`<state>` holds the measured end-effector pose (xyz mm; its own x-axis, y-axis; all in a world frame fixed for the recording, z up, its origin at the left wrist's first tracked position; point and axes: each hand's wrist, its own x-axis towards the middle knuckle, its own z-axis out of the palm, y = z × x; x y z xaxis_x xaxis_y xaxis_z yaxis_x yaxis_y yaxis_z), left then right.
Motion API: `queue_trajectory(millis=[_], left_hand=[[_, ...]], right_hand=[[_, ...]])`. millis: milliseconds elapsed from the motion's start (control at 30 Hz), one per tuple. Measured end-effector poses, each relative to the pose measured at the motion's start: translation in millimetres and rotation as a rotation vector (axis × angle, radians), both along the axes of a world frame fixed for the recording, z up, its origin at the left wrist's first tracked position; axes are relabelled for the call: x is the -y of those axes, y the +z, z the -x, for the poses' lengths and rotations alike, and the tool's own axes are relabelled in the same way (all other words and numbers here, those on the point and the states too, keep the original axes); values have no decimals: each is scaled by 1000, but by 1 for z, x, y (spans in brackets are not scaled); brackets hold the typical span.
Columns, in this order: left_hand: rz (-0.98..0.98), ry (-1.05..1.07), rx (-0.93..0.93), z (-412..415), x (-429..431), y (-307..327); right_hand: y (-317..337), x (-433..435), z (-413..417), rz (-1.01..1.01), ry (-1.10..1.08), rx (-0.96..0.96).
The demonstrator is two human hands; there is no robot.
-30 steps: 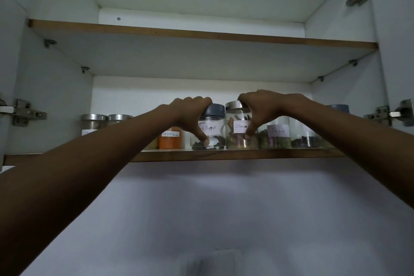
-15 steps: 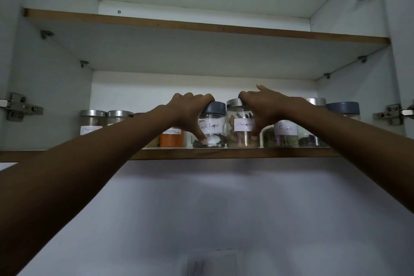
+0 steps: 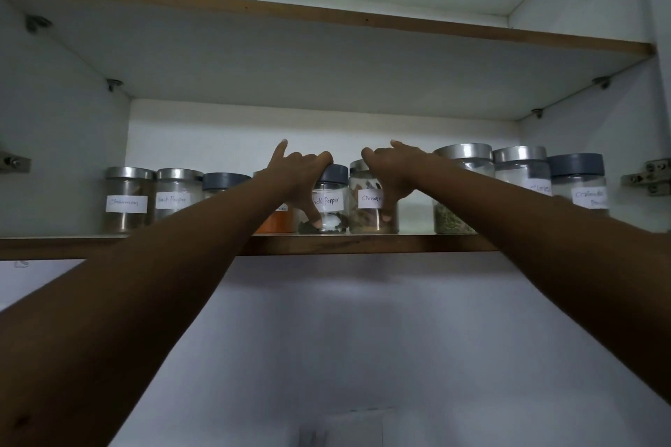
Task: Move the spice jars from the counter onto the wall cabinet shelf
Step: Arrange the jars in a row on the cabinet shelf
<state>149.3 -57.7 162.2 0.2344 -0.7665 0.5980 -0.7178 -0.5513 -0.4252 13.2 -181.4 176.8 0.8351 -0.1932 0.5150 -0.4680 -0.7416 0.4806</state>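
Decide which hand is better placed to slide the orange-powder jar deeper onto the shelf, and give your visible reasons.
Probably the left hand: it grips the black pepper jar right beside the orange-powder jar. The right hand holds the cinnamon jar, one jar further away.

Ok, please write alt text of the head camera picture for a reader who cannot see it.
Two bare hands reach up to a wall cabinet shelf: the left hand holds the black pepper jar, the right hand holds the cinnamon jar beside it. More labelled jars stand in a row on both sides.
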Motion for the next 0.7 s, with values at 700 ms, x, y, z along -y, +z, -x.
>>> queue_trajectory(millis=[700], left_hand=[[-14,159,129,-46,46,-3]], right_hand=[[-3,23,-70,-3,-108,63]])
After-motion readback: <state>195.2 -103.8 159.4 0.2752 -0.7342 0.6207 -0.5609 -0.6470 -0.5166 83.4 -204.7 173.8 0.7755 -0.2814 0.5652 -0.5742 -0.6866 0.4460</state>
